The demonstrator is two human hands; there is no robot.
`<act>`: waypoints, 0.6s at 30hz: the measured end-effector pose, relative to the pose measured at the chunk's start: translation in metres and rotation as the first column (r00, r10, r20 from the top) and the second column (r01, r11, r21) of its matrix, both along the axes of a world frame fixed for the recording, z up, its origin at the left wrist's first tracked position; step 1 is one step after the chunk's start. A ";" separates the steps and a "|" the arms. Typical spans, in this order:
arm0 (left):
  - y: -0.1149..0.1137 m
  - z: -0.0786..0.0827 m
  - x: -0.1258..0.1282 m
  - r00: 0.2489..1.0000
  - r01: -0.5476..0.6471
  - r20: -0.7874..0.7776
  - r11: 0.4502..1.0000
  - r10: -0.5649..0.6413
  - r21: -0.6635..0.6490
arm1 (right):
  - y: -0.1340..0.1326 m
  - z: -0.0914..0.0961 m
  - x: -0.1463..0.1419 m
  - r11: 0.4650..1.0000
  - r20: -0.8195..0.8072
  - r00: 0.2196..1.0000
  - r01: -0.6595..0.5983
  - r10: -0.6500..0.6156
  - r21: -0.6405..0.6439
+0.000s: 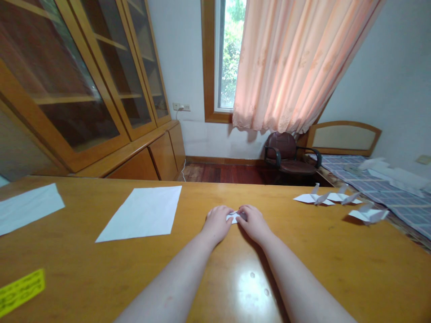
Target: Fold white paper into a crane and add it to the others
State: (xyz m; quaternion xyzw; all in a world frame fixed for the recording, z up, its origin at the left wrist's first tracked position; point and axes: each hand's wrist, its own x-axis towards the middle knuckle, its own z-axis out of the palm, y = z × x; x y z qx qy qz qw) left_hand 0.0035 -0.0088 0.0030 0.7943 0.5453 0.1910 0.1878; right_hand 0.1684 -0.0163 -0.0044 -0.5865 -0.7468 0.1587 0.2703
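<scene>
A small piece of folded white paper (pixel 235 219) lies on the wooden table between my hands, mostly covered by them. My left hand (pixel 219 223) is closed on its left side, with the thumb pressed along the near part. From the right, my right hand (pixel 253 223) grips the same paper, its fingers curled over the far edge. Both forearms reach forward across the table. How the folds run under the fingers cannot be made out.
On the wooden table (pixel 141 273), a square white sheet (pixel 144 213) lies left of my hands. Another white sheet (pixel 32 206) and a yellow label (pixel 22 291) are at the far left. Several folded paper cranes (pixel 367 214) stand at the right. Beyond are a chair (pixel 288 152) and bed (pixel 387 179).
</scene>
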 end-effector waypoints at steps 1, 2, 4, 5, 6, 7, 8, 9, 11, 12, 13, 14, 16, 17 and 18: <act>0.000 0.000 0.000 1.000 0.000 -0.002 1.000 0.000 -0.002 | 0.000 0.000 0.000 1.000 0.001 1.000 0.000 0.000 -0.001; 0.000 -0.001 0.000 1.000 0.000 -0.004 1.000 0.000 -0.001 | 0.000 0.000 0.000 1.000 0.002 1.000 0.000 0.000 -0.002; 0.001 -0.002 0.000 1.000 0.001 -0.004 1.000 -0.001 0.003 | 0.000 0.000 0.000 1.000 0.001 1.000 0.003 -0.003 -0.002; 0.001 -0.003 0.000 1.000 0.003 -0.003 1.000 -0.003 0.005 | 0.000 0.000 0.000 1.000 0.000 1.000 0.002 -0.002 -0.001; 0.001 -0.004 0.000 1.000 0.005 0.000 1.000 -0.005 0.009 | 0.000 0.000 0.000 1.000 0.000 1.000 0.000 0.000 -0.001; 0.002 -0.004 0.000 1.000 0.005 0.003 1.000 -0.005 0.011 | 0.000 0.000 0.000 1.000 -0.001 1.000 -0.003 0.003 -0.002; 0.002 -0.004 0.000 1.000 0.005 0.005 1.000 -0.005 0.011 | 0.000 0.000 0.001 1.000 -0.001 1.000 -0.004 0.004 -0.004; 0.002 -0.004 0.000 1.000 0.005 0.006 1.000 -0.005 0.011 | 0.001 0.000 0.001 1.000 -0.001 1.000 -0.003 0.003 -0.007; 0.002 -0.003 0.000 1.000 0.004 0.004 1.000 -0.004 0.008 | 0.001 -0.001 0.001 1.000 -0.001 1.000 0.002 -0.002 -0.014; 0.001 -0.003 0.000 1.000 0.005 0.002 1.000 -0.005 0.003 | 0.001 -0.001 0.002 1.000 -0.003 1.000 0.005 -0.005 -0.015; 0.001 -0.002 0.000 1.000 0.005 -0.001 1.000 -0.005 0.000 | 0.002 -0.001 0.002 1.000 -0.003 1.000 0.005 -0.005 -0.017; 0.001 -0.002 0.000 1.000 0.005 -0.005 1.000 -0.005 -0.004 | 0.002 -0.001 0.002 1.000 -0.004 1.000 0.004 -0.004 -0.018; 0.002 -0.002 0.000 1.000 0.002 -0.012 1.000 -0.002 -0.010 | 0.002 -0.002 0.002 1.000 -0.006 1.000 -0.002 0.002 -0.022; 0.002 -0.002 0.000 1.000 0.003 -0.015 1.000 -0.003 -0.010 | 0.002 -0.002 0.002 1.000 -0.007 1.000 -0.006 0.006 -0.025; 0.002 -0.002 0.000 1.000 0.003 -0.017 1.000 -0.003 -0.008 | 0.002 -0.002 0.002 1.000 -0.010 1.000 -0.008 0.008 -0.028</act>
